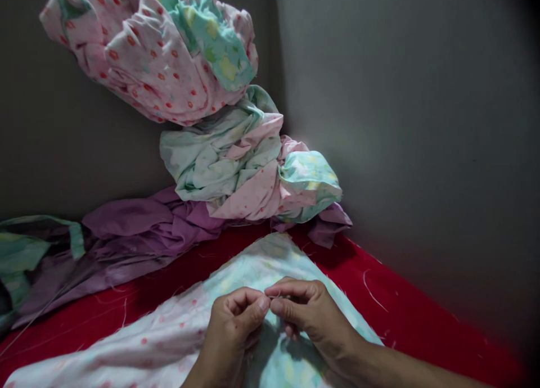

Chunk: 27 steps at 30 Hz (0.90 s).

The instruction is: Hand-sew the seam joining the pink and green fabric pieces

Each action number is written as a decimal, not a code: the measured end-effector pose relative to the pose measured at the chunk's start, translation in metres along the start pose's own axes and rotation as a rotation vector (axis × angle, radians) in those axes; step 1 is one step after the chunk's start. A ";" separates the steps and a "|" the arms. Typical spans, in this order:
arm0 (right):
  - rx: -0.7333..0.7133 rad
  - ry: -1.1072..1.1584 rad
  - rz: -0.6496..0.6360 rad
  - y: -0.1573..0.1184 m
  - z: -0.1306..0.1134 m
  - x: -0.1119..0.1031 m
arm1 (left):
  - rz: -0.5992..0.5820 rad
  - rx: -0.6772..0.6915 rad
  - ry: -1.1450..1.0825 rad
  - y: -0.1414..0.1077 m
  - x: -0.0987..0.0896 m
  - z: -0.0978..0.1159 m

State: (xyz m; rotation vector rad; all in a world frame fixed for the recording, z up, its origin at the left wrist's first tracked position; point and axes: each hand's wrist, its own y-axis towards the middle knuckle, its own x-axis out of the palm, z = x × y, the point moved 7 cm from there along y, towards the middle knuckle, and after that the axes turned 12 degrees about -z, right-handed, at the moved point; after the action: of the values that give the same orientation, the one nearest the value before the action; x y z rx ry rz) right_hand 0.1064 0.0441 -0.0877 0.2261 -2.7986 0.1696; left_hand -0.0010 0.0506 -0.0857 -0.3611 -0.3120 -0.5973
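Head view, left to right: at the far left edge a green printed cloth [25, 253] lies crumpled on the red surface [405, 303], with a purple cloth [139, 230] spread beside it and running back toward the corner of the grey walls [400, 123]. Above that, a bundle of pink dotted fabric [143, 56] with a green patch hangs high against the wall, and below it a second bundle of mint and pink fabric [244, 163] sits on the purple cloth.

Nearer the camera, a pale pink and mint fabric panel [177, 332] lies flat on the red surface, its pointed corner aimed at the bundles. Over this panel the left hand [236, 320] is curled, its fingers closed with thumb pressed to forefinger. Just to its right the right hand [307, 309] meets it, fingers likewise pinched shut. Between the two pinches a short bit of pale thread [272, 292] shows; whether a needle is there is too small to tell. Loose white threads [373, 295] lie scattered on the red surface at the right.
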 end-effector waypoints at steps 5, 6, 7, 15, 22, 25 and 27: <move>-0.061 -0.064 -0.005 -0.003 -0.006 0.002 | -0.008 0.010 0.021 0.003 0.001 -0.001; -0.067 -0.072 -0.012 -0.003 -0.007 0.002 | -0.013 0.016 0.033 0.004 0.002 -0.002; -0.069 -0.074 -0.021 -0.004 -0.008 0.002 | -0.019 0.023 0.045 0.004 0.002 -0.002; -0.224 0.050 0.106 -0.008 -0.056 -0.022 | 0.100 0.338 0.145 -0.011 -0.009 0.060; -0.432 0.091 0.171 -0.022 -0.102 -0.039 | 0.435 0.585 0.166 -0.046 -0.044 0.139; -0.491 0.060 0.191 -0.027 -0.116 -0.042 | 0.471 0.607 0.184 -0.059 -0.053 0.160; -0.509 0.035 0.178 -0.028 -0.128 -0.040 | 0.496 0.613 0.201 -0.070 -0.058 0.173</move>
State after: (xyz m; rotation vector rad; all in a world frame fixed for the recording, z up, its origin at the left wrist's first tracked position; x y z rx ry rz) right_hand 0.1886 0.0405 0.0222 -0.1457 -2.7130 -0.4888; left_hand -0.1193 0.0975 0.0629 0.2135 -0.1880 -0.0315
